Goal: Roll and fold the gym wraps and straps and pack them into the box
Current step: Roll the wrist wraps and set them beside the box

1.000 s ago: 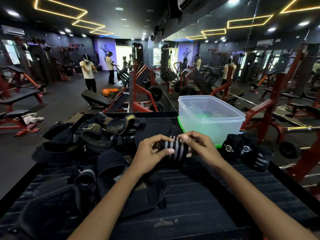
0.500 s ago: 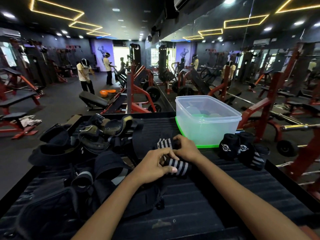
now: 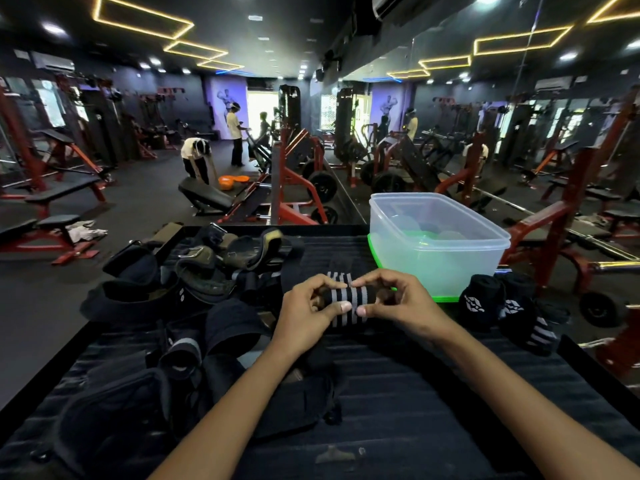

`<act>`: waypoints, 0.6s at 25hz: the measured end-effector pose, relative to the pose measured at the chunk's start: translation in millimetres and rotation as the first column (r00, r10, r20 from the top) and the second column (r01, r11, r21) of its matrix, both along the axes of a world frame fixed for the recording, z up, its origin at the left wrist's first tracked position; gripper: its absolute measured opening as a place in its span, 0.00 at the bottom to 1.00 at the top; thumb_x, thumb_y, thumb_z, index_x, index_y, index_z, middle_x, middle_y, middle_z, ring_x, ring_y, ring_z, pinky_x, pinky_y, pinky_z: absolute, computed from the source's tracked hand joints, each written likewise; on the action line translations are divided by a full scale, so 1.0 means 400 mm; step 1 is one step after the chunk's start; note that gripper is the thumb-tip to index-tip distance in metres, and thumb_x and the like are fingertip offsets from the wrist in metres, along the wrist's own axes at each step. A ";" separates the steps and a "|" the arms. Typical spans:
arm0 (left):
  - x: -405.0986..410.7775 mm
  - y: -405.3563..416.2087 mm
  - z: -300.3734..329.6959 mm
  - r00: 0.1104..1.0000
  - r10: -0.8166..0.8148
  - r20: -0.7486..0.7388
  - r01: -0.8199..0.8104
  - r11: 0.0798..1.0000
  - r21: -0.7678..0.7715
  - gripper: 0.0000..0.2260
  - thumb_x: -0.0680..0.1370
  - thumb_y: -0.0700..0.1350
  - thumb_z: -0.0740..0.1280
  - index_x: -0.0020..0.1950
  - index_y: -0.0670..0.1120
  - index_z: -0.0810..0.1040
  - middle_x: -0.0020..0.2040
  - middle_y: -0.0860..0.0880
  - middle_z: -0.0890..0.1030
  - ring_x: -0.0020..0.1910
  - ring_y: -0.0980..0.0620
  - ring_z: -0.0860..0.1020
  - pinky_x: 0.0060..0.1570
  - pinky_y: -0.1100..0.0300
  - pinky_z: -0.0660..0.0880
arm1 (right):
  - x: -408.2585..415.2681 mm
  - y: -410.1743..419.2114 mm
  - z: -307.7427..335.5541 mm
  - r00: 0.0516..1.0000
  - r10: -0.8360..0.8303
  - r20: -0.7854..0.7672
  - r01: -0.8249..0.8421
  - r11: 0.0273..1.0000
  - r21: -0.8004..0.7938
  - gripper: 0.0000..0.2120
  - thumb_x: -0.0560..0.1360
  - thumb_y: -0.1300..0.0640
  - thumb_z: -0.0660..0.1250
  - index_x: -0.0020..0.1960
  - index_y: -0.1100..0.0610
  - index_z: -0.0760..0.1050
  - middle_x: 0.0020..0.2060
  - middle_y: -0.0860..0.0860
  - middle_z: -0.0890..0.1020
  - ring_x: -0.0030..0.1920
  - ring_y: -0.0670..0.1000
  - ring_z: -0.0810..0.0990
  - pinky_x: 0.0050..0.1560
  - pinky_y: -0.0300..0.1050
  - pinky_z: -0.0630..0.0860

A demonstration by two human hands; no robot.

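At the centre of the dark ribbed surface [image 3: 433, 403], both hands hold one black wrist wrap with grey stripes [image 3: 348, 299], rolled into a short cylinder lying crosswise. The left hand [image 3: 306, 315] grips the roll's left end, fingers curled over the top and thumb pressed on the near side. The right hand [image 3: 398, 306] grips the right end in the same manner, thumb tip meeting the stripes beside the left thumb. The roll sits just above the surface, near the front of the box.

Just beyond the hands, to the far right, stands a clear rectangular plastic box with a green base [image 3: 438, 251], open at the top; its contents cannot be made out through the wall. Right of the box, touching one another, lie rolled black wraps with white logos [image 3: 485, 306] and a striped roll [image 3: 538, 332]. To the left, a loose pile of black and olive straps and padded supports [image 3: 194, 271] covers the surface from the far edge to the near corner.
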State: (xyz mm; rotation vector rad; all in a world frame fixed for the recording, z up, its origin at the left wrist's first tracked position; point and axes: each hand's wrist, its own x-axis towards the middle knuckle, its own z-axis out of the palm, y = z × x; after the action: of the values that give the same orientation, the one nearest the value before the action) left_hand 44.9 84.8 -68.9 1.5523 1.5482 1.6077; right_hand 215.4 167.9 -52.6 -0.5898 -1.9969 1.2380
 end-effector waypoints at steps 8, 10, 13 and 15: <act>0.005 -0.015 0.026 0.990 -0.087 0.107 0.082 0.995 0.051 0.12 0.70 0.34 0.74 0.49 0.47 0.81 0.48 0.51 0.84 0.47 0.53 0.83 0.46 0.64 0.78 | 0.012 -0.010 0.014 0.992 -0.015 -0.122 -0.002 0.991 -0.131 0.18 0.62 0.56 0.80 0.51 0.58 0.83 0.47 0.75 0.78 0.45 0.59 0.76 0.53 0.64 0.73; 0.003 -0.013 0.025 0.998 0.004 0.066 -0.006 0.999 0.032 0.07 0.71 0.39 0.75 0.47 0.46 0.82 0.43 0.49 0.85 0.42 0.52 0.83 0.43 0.64 0.78 | 0.007 -0.017 0.013 0.992 0.014 -0.126 -0.027 0.994 -0.104 0.18 0.64 0.55 0.80 0.52 0.56 0.83 0.47 0.73 0.78 0.45 0.59 0.74 0.51 0.61 0.72; 0.002 -0.012 0.021 1.000 0.013 0.010 -0.013 1.000 0.025 0.06 0.72 0.43 0.74 0.48 0.47 0.82 0.42 0.48 0.84 0.43 0.51 0.83 0.45 0.60 0.79 | 0.001 -0.018 0.010 0.990 -0.021 -0.139 0.011 0.997 -0.071 0.20 0.62 0.52 0.81 0.52 0.55 0.82 0.45 0.75 0.75 0.45 0.59 0.72 0.47 0.59 0.69; 0.006 -0.016 0.024 0.999 -0.049 0.002 0.049 0.998 0.039 0.08 0.72 0.42 0.74 0.51 0.48 0.82 0.46 0.49 0.84 0.48 0.54 0.82 0.48 0.63 0.78 | 0.008 -0.017 0.012 0.990 -0.052 -0.132 0.043 0.997 -0.070 0.18 0.62 0.54 0.81 0.50 0.57 0.83 0.45 0.73 0.78 0.43 0.59 0.75 0.47 0.64 0.74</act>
State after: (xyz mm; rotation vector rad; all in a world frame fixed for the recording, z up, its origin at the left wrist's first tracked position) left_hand 47.1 78.3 -59.1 1.5949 1.4746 1.6217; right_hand 218.6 161.2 -47.7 -0.5681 -1.8264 1.2854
